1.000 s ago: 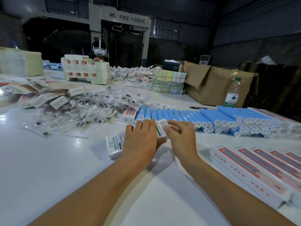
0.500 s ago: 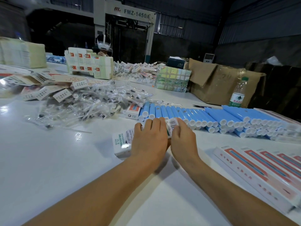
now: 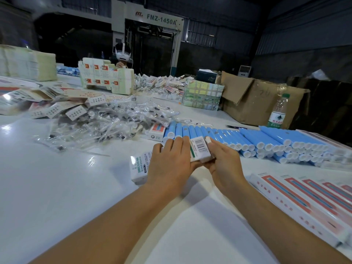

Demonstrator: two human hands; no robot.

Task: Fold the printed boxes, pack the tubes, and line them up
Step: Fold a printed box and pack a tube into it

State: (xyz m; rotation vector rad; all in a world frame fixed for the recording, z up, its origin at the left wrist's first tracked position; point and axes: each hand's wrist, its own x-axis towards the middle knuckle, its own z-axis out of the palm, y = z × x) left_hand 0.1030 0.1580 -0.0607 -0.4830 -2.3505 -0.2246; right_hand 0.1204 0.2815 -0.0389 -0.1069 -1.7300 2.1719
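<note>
White table [image 3: 57,197] bare left of boxed hands [image 3: 171,164].

dim hall, overhead glare on white table [image 3: 57,187], edges warped, blurred.

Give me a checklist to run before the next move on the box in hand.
1. Left hand grips the box: ok.
2. Right hand at the box's end: ok.
3. End flap closed: cannot tell, fingers cover it.
4. Tube inside the box: cannot tell.
5. Blue tubes within reach behind the hands: ok.
6. Bare table for lining up beside the finished boxes: ok.
</note>
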